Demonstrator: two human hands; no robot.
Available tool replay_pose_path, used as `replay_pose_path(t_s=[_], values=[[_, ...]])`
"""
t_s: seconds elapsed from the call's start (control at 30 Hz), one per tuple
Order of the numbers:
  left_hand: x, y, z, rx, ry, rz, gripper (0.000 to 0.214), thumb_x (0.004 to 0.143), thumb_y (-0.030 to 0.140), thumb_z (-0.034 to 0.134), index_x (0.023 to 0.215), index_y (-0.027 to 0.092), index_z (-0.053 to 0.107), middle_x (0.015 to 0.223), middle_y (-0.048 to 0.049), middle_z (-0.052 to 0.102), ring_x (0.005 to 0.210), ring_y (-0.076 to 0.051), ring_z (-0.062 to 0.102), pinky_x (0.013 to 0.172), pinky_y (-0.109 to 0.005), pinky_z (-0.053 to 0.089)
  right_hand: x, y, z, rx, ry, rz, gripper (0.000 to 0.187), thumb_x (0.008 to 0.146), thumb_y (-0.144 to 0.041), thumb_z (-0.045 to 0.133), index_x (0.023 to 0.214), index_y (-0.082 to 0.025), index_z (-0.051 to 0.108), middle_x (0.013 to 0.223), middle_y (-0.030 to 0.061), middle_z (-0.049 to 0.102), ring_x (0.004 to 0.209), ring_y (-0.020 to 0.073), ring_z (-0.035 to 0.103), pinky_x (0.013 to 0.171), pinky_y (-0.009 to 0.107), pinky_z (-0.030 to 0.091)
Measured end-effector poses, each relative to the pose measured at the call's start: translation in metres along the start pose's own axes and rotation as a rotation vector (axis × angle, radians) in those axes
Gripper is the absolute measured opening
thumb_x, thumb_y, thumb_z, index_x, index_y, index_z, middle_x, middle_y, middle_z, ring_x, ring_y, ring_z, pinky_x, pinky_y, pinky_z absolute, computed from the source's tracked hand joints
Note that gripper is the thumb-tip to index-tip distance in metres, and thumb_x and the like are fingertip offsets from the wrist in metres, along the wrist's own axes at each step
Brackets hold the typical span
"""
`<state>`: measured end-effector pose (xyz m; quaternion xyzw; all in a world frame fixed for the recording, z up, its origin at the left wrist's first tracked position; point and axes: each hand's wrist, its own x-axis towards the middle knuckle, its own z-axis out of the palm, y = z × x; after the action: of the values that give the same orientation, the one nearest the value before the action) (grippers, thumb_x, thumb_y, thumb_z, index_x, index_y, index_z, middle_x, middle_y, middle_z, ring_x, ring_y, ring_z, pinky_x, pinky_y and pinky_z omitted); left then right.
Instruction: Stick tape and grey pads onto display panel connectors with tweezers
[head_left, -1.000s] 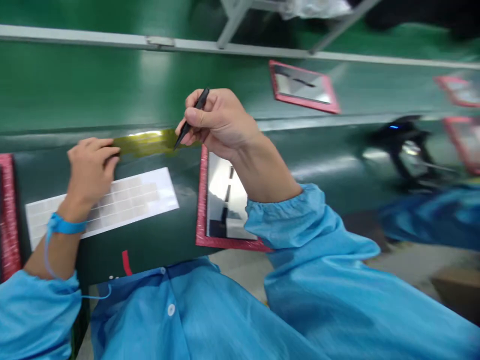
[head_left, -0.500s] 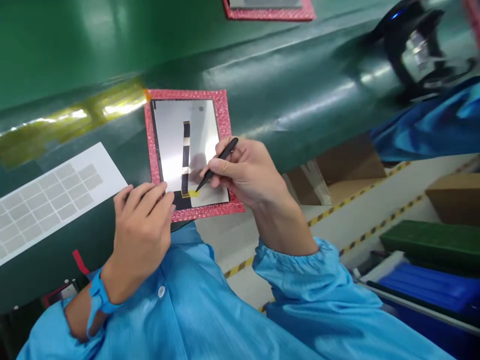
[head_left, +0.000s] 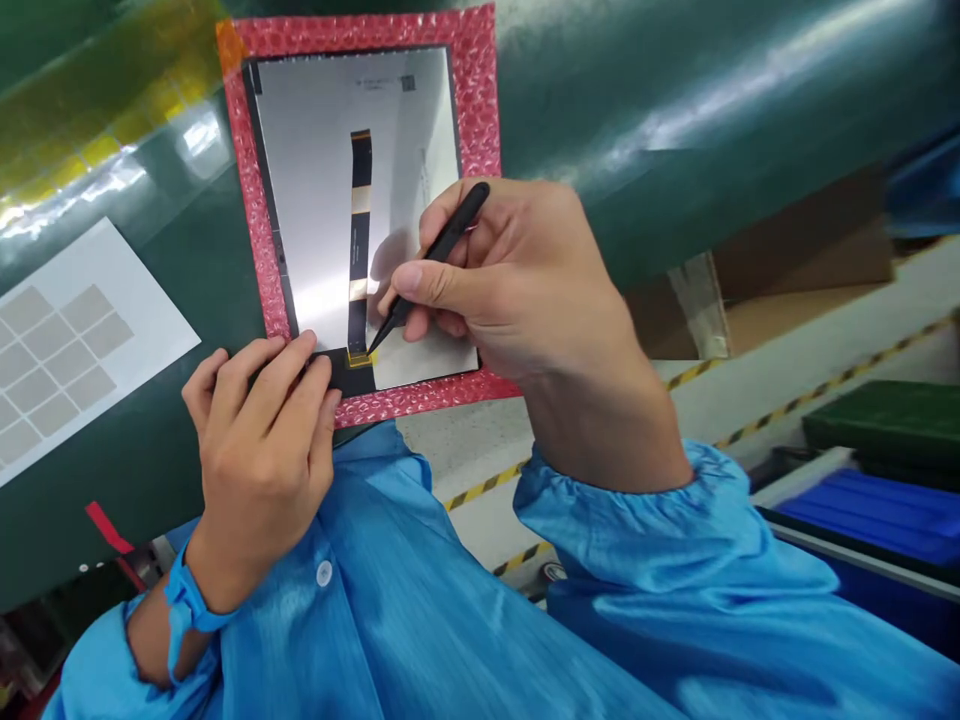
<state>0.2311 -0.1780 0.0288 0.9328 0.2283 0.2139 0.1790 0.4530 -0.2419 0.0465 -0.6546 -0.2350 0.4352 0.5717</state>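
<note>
A display panel (head_left: 307, 120) with a silvery back lies on a red bubble-wrap pad (head_left: 480, 120). Down its middle runs a dark flex cable (head_left: 361, 240), whose lower end meets a small yellow piece of tape (head_left: 361, 359). My right hand (head_left: 517, 270) pinches black tweezers (head_left: 450, 235), their fine tip at the tape and the cable's lower end. Across the panel's lower left corner and the pad's edge rest the fingertips of my left hand (head_left: 262, 450). Those fingers are slightly spread and hold nothing.
On the green work surface (head_left: 600, 130), a white sheet with grey squares (head_left: 161, 320) lies at left, below yellow tape strips (head_left: 97, 150). A red strip (head_left: 109, 527) sticks out at the near edge. Beyond the right arm are a cardboard box (head_left: 802, 260) and a blue bin (head_left: 877, 510).
The view has come closer to the panel. The tweezers' tip has shifted left to the cable's lower end, and less yellow shows right of it. My left hand stays at the corner.
</note>
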Motion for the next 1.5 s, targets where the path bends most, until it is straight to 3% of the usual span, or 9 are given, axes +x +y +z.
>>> replay_pose_path(t_s=[0.27, 0.47, 0.73, 0.9, 1.17, 1.27, 1.4, 1.5], values=[[0.002, 0.002, 0.001, 0.013, 0.002, -0.002, 0.029, 0.098, 0.012, 0.072, 0.125, 0.023, 0.074, 0.135, -0.0106, 0.079, 0.126, -0.036, 0.073, 0.114, -0.063, 0.049, 0.001, -0.001, 0.0, -0.001, -0.02, 0.023, 0.052, 0.073, -0.043, 0.105, 0.078, -0.028, 0.056, 0.073, -0.0009, 0.074, 0.057, 0.0193, 0.07, 0.044, 0.029, 0.055], [0.002, 0.004, -0.001, 0.009, -0.016, -0.016, 0.034, 0.097, 0.011, 0.071, 0.127, 0.026, 0.075, 0.138, -0.0086, 0.078, 0.128, -0.037, 0.072, 0.115, -0.064, 0.047, 0.001, -0.003, 0.003, -0.006, 0.023, -0.034, 0.058, 0.065, -0.051, 0.109, 0.074, -0.025, 0.057, 0.07, 0.0028, 0.076, 0.052, 0.0186, 0.067, 0.046, 0.028, 0.053], [0.003, 0.005, 0.0, 0.018, -0.026, -0.019, 0.033, 0.098, 0.012, 0.07, 0.127, 0.028, 0.075, 0.138, -0.008, 0.077, 0.128, -0.037, 0.072, 0.116, -0.065, 0.047, 0.002, -0.005, 0.006, -0.04, 0.035, -0.044, 0.058, 0.062, -0.054, 0.108, 0.07, -0.03, 0.056, 0.067, -0.0006, 0.072, 0.052, 0.0192, 0.066, 0.046, 0.032, 0.056], [0.001, 0.005, -0.001, 0.017, -0.057, -0.037, 0.038, 0.097, 0.011, 0.07, 0.129, 0.032, 0.074, 0.142, -0.007, 0.075, 0.132, -0.036, 0.069, 0.118, -0.066, 0.044, 0.001, -0.005, 0.005, -0.033, 0.034, -0.042, 0.062, 0.061, -0.054, 0.109, 0.072, -0.026, 0.055, 0.065, -0.002, 0.068, 0.052, 0.0176, 0.067, 0.046, 0.028, 0.053], [0.005, 0.008, -0.002, 0.063, -0.14, -0.063, 0.044, 0.1, 0.015, 0.064, 0.135, 0.04, 0.074, 0.144, -0.0076, 0.072, 0.133, -0.04, 0.065, 0.116, -0.073, 0.039, 0.002, -0.004, 0.002, -0.074, 0.029, -0.052, 0.056, 0.063, -0.051, 0.108, 0.071, -0.029, 0.057, 0.072, -0.0007, 0.07, 0.054, 0.0207, 0.068, 0.045, 0.034, 0.054], [0.004, 0.007, -0.002, 0.078, -0.162, -0.048, 0.046, 0.1, 0.015, 0.064, 0.137, 0.039, 0.073, 0.147, -0.0088, 0.07, 0.135, -0.042, 0.063, 0.118, -0.077, 0.035, 0.001, -0.002, -0.003, -0.074, 0.076, -0.057, 0.051, 0.07, -0.046, 0.105, 0.075, -0.03, 0.057, 0.072, -0.0012, 0.072, 0.056, 0.0203, 0.068, 0.048, 0.034, 0.058], [0.0, 0.006, -0.001, 0.147, -0.149, 0.02, 0.049, 0.098, 0.012, 0.065, 0.14, 0.036, 0.069, 0.148, -0.0111, 0.068, 0.138, -0.04, 0.061, 0.121, -0.076, 0.031, -0.003, 0.005, -0.01, -0.019, 0.22, -0.037, 0.045, 0.078, -0.038, 0.101, 0.08, -0.029, 0.057, 0.069, -0.0016, 0.07, 0.059, 0.0206, 0.069, 0.044, 0.031, 0.051], [0.0, 0.009, -0.003, 0.164, -0.192, 0.043, 0.054, 0.098, 0.008, 0.062, 0.145, 0.035, 0.066, 0.151, -0.0127, 0.065, 0.144, -0.039, 0.056, 0.126, -0.076, 0.023, -0.007, 0.012, -0.009, 0.037, 0.236, -0.044, 0.044, 0.078, -0.038, 0.102, 0.081, -0.029, 0.059, 0.067, -0.0029, 0.068, 0.059, 0.0179, 0.067, 0.043, 0.028, 0.049]])
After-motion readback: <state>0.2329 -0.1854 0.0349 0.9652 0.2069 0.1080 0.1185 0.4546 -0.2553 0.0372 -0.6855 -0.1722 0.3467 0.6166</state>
